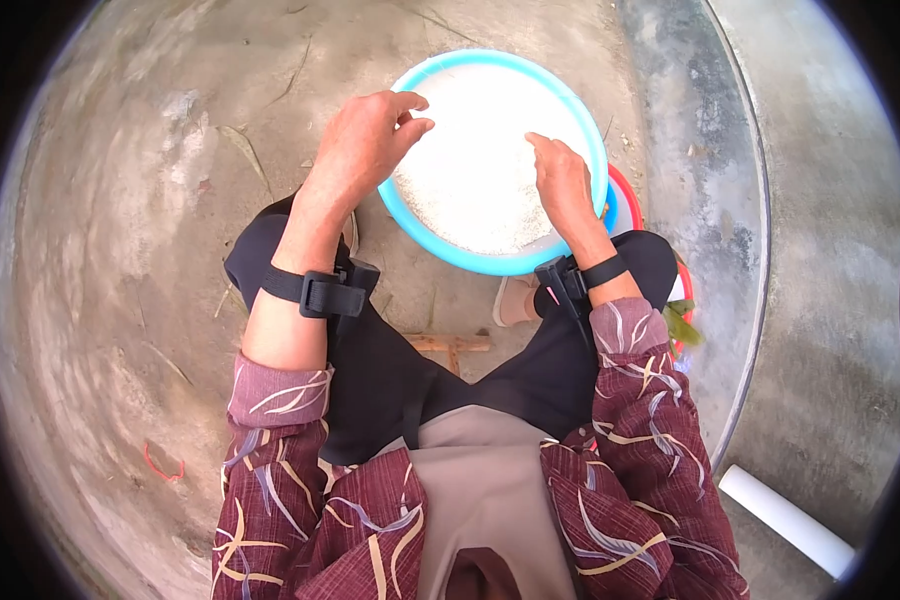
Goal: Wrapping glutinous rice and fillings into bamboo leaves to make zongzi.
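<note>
A light-blue plastic basin [461, 259] stands before me, holding white grains [476, 172] that look like rice. Glare washes out much of their surface. My left hand [371, 139] is over the basin's left rim, its thumb and forefinger a little apart and nothing visible between them. Over the right side of the grains is my right hand [561, 176], with its fingers bent inward and pointing left. Its palm side is hidden, so whether it holds something cannot be told.
Red-rimmed containers [626, 195] stand partly behind the basin and my right knee. Green leaves [681, 322] stick out beside that knee. A piece of wooden frame [450, 343] shows between my legs. A white pipe [787, 521] lies at lower right on the concrete floor [135, 300].
</note>
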`<action>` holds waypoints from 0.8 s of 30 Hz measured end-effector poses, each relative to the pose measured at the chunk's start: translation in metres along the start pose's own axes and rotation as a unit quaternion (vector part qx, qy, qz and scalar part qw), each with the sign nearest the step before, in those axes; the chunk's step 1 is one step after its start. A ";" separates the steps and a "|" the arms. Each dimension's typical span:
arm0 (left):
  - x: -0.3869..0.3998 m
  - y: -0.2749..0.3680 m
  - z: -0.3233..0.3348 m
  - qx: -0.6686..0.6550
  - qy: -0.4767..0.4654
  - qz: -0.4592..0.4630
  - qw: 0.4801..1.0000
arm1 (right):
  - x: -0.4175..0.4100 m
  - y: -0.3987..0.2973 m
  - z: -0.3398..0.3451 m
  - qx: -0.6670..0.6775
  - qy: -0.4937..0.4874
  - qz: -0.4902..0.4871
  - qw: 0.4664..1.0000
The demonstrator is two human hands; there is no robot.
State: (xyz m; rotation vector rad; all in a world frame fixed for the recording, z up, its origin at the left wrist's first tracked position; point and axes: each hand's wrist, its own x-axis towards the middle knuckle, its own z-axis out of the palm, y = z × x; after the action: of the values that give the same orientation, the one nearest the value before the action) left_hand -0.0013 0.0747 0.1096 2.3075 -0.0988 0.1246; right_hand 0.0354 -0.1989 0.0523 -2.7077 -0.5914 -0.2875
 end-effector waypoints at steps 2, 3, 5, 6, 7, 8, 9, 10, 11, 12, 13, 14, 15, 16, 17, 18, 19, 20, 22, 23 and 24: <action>0.000 0.002 -0.001 -0.005 -0.002 -0.006 1.000 | 0.016 -0.021 0.004 0.025 -0.002 -0.022 0.999; 0.001 0.003 -0.001 -0.011 0.003 -0.009 1.000 | 0.025 -0.032 0.008 0.047 -0.003 -0.044 0.998; 0.006 0.003 0.001 -0.014 0.007 -0.011 1.000 | 0.041 -0.046 0.024 0.046 -0.003 -0.051 0.998; 0.006 0.002 0.004 -0.020 0.013 -0.006 1.000 | 0.046 -0.053 0.034 0.056 -0.006 -0.073 0.996; 0.006 0.001 0.004 -0.025 0.020 -0.001 1.000 | 0.052 -0.060 0.044 0.066 -0.009 -0.096 0.993; 0.006 0.002 0.002 -0.022 0.017 -0.005 1.000 | 0.058 -0.066 0.053 0.051 -0.039 -0.106 0.992; 0.006 0.000 0.002 -0.022 0.014 -0.007 1.000 | 0.060 -0.066 0.056 0.053 -0.042 -0.104 0.992; 0.007 -0.001 0.002 -0.028 0.016 -0.006 0.999 | 0.062 -0.066 0.059 0.038 -0.087 -0.133 0.987; 0.008 -0.001 0.003 -0.035 0.017 -0.003 0.999 | 0.061 -0.065 0.060 0.023 -0.131 -0.161 0.978; 0.007 -0.002 0.000 -0.034 0.018 -0.007 0.999 | 0.057 -0.069 0.047 0.044 -0.166 -0.147 0.974; 0.006 -0.002 0.002 -0.032 0.024 -0.007 0.999 | 0.052 -0.060 0.044 0.045 -0.169 -0.148 0.973; 0.005 -0.001 0.003 -0.031 0.031 -0.007 0.999 | 0.046 -0.048 0.041 0.051 -0.195 -0.134 0.970; 0.002 -0.002 0.000 -0.026 0.032 -0.011 0.999 | 0.042 -0.043 0.039 0.062 -0.220 -0.122 0.966; 0.002 -0.001 -0.001 -0.029 0.035 -0.020 0.999 | 0.040 -0.040 0.022 0.039 -0.202 -0.171 0.964; 0.002 -0.001 -0.003 -0.032 0.038 -0.028 0.998 | 0.041 -0.043 0.012 0.039 -0.203 -0.172 0.963; 0.001 -0.001 -0.002 -0.032 0.036 -0.028 0.998 | 0.040 -0.045 0.002 0.017 -0.182 -0.173 0.968; 0.001 -0.001 -0.003 -0.034 0.037 -0.026 0.998 | 0.040 -0.046 -0.003 -0.004 -0.162 -0.174 0.971; 0.001 -0.001 -0.003 -0.035 0.038 -0.025 0.998 | 0.041 -0.053 -0.001 0.000 -0.154 -0.171 0.973; 0.004 0.000 -0.002 -0.035 0.033 -0.027 0.999 | 0.045 -0.064 0.014 0.012 -0.132 -0.178 0.975; 0.006 0.001 -0.001 -0.036 0.030 -0.030 0.998 | 0.047 -0.069 0.022 0.023 -0.112 -0.189 0.975; 0.006 0.000 0.000 -0.035 0.029 -0.031 0.999 | 0.046 -0.074 0.033 0.077 -0.107 -0.173 0.976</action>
State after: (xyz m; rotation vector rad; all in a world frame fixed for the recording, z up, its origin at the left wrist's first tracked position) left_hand 0.0043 0.0748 0.1104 2.2333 -0.0027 0.1546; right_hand 0.0480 -0.1062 0.0561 -2.4917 -1.1039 -0.0316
